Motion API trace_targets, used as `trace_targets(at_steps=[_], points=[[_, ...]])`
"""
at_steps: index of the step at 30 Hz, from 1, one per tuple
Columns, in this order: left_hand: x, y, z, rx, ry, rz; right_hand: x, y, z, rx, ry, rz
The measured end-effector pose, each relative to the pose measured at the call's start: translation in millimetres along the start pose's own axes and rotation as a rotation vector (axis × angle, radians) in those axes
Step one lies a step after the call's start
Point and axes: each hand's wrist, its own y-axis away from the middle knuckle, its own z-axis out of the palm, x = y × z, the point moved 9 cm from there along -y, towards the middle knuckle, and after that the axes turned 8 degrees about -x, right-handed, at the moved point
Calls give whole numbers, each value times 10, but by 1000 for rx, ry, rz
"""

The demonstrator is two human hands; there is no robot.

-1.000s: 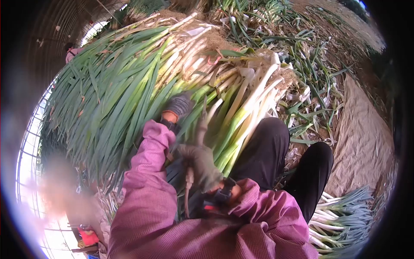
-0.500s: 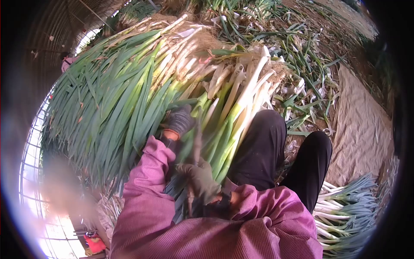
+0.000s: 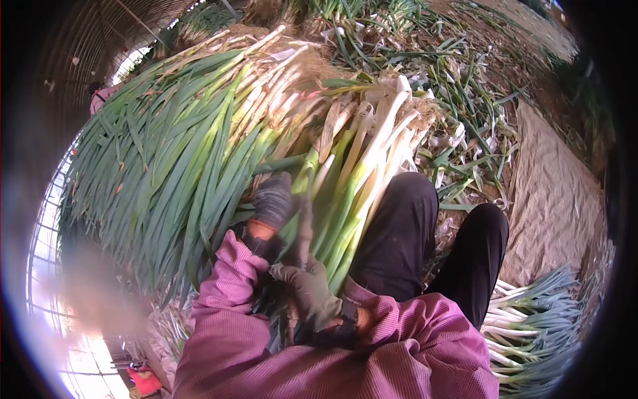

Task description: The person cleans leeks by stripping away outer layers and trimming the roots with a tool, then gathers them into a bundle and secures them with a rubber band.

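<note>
Leeks (image 3: 359, 193), the pale-stemmed bunch: how do they lie from the hands?

To the right of the left hand (image 3: 274, 201), close by (touching or not, can't tell), alongside the dark knee (image 3: 409, 213). Long axis slants, root ends (image 3: 402, 90) at upper right, green part (image 3: 339, 269) at lower left.

Nearer hand?

Depends on the end. Right hand (image 3: 310, 292) sits by the low green part; left hand is nearer mid-length.

Fingers?

Right ones curled around a brown stick-like thing (image 3: 305, 229) (tool or stalk, too blurred to say). Left ones mostly masked by the back of the hand; can't tell whether they grip anything.

What else is lost?

Leaf tips of that bunch, out of sight around the right hand and pink sleeve (image 3: 425, 332). Pale smear across lower left, hiding what's behind.
</note>
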Motion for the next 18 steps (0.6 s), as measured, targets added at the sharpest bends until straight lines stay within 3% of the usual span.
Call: trace_targets(at_steps=[3,7,10,11,18], points=[[40,93,-181,-48,66,-16,-294,-53,19,43,-127,-45],[-71,62,-157,-96,150,14,-437,-272,-134,-12,-19,45],[-141,-74,-8,-139,163,27,-327,-86,19,16,-30,-48],[-200,-145,148,-104,172,45,-233,-49,-26,60,147,-39],[25,-177,95,-174,171,81,-553,-230,-44,15,64,32]])
